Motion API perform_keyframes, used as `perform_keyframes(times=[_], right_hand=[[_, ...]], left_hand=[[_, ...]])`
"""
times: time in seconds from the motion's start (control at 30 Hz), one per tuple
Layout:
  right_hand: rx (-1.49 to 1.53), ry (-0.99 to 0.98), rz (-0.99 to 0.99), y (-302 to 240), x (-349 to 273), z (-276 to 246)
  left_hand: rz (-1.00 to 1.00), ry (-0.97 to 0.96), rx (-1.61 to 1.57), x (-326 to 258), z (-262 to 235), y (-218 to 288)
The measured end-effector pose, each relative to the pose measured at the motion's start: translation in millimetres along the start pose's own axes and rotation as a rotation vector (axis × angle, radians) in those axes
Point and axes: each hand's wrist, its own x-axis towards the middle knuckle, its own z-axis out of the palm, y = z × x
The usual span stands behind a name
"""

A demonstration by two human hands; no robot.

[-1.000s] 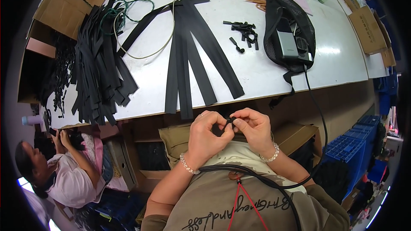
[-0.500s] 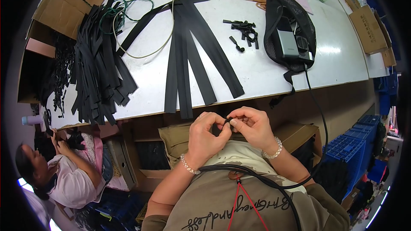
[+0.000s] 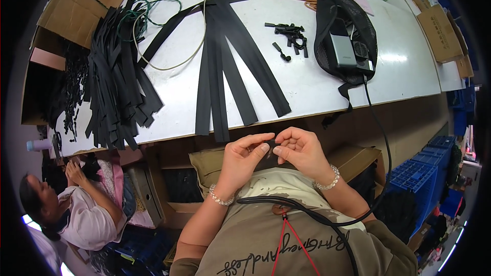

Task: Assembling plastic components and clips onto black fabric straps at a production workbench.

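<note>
"Black, that scrap between the fingertips. Can you make it out?"

"Barely. It's a small dark piece (image 3: 273,144), in the narrow gap where the left hand (image 3: 243,158) and the right hand (image 3: 302,154) nearly meet. Most of it is hidden."

"So which hand has it?"

"I can't tell. Each thumb sits close under its forefinger, but whether either one pinches the piece doesn't show."

"What's around them?"

"White table (image 3: 317,84) just beyond, its front edge running between the hands and everything on top. Long black strips (image 3: 238,79) fan toward that edge, with a pale cable (image 3: 205,36) looped across them. Right of those lie some small black parts (image 3: 290,33), one apart from the rest, then a mesh bag (image 3: 354,7) with devices inside."

"And on the left?"

"A thick heap of cut strips (image 3: 115,71), a green cord (image 3: 153,23) near its top. Another person (image 3: 92,217) sits below that corner."

"Anything in the way closer in?"

"Only a black cable (image 3: 279,200) across the person's front, below the hands."

"How are the arms held?"

"Both forearms rise from below and angle inward, a clear bead bracelet (image 3: 329,178) on each wrist. The left forefinger stretches toward the right hand; the right fingers curl."
</note>
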Motion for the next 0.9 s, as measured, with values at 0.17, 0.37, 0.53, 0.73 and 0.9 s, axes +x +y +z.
perform_keyframes(times=[0.17,0.37,0.53,0.73,0.9], right_hand=[[-0.04,0.014,0.047,2,-2,1],[-0.065,-0.028,-0.034,7,0,1],[0.003,-0.112,-0.039,7,2,2],[0.058,-0.14,-0.031,7,4,1],[0.056,-0.138,-0.156,8,3,3]], left_hand=[[-0.044,0.027,-0.072,0,0,0],[-0.12,0.033,-0.144,-1,0,4],[-0.172,0.03,-0.355,-4,1,-5],[-0.214,0.008,-0.445,-5,4,-5],[-0.115,-0.009,-0.343,-5,6,-6]])
